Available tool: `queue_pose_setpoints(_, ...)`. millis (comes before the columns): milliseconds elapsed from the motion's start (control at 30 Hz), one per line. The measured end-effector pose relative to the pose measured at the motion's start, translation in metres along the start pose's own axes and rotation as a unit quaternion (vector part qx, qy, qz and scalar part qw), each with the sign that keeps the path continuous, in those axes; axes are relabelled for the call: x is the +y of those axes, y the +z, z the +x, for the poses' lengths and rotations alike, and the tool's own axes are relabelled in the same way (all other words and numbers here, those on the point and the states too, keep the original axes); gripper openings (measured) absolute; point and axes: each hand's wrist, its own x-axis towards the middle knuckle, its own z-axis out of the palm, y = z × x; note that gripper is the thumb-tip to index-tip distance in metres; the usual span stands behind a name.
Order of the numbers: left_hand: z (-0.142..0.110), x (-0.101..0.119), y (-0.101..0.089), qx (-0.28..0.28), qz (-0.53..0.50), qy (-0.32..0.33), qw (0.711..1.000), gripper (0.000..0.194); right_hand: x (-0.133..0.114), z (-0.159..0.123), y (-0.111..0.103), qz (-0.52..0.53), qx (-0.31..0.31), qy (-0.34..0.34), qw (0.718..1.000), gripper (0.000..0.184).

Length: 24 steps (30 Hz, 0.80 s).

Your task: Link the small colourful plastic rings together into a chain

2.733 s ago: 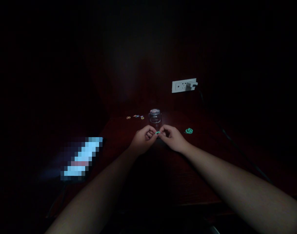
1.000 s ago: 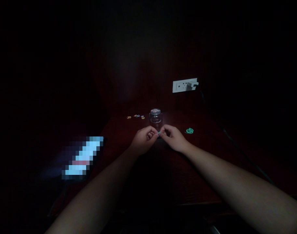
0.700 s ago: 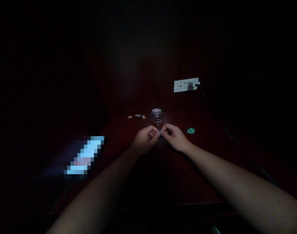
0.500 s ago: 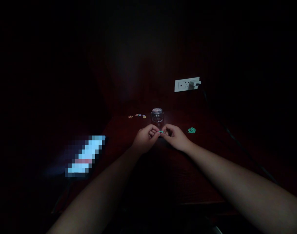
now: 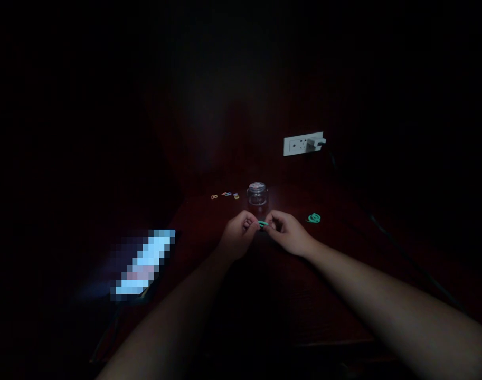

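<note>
Between my two hands a small green hair tie is held, its loop drawn out sideways. My left hand pinches the left end with thumb and fingertips. The right end sits in the pinch of my right hand. Just beyond the fingers stands a clear jar with its lid on. To the right of my right hand lies a loose pile of green hair ties. Several small coloured loops are scattered left of the jar.
The dark red tabletop is dimly lit. A lit phone-like screen, blurred into blocks, is at the left. On the back wall is a white socket with a plug in it. A dark cable runs down the right side.
My hands have drawn slightly apart, and more of the green hair tie shows between them as a longer loop. The whole view has shifted a little, so everything sits lower.
</note>
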Motion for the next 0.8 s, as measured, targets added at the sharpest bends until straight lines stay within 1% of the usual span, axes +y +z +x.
queue_pose_setpoints(300, -0.009, 0.005, 0.001, -0.025, -0.011, -0.003, 1.0, 0.017, -0.004, -0.001, -0.004, 0.004, 0.018, 0.013, 1.0, 0.012)
queue_pose_setpoints(467, -0.017, 0.012, 0.008, -0.008, -0.018, -0.006, 1.0, 0.014, -0.002, -0.002, -0.003, 0.037, 0.016, 0.032, 0.999, 0.016)
queue_pose_setpoints(567, -0.017, 0.013, 0.011, 0.009, -0.013, -0.009, 1.0, 0.013, -0.002, -0.002, -0.003, 0.058, -0.014, 0.034, 0.998, 0.015)
queue_pose_setpoints(667, -0.014, 0.012, 0.01, 0.025, -0.009, -0.01, 1.0, 0.011, -0.003, -0.002, -0.003, 0.063, -0.036, 0.025, 0.997, 0.015)
queue_pose_setpoints(800, -0.011, 0.009, 0.005, 0.034, -0.008, -0.001, 0.999, 0.013, -0.007, -0.004, -0.001, 0.044, -0.018, 0.009, 0.999, 0.015)
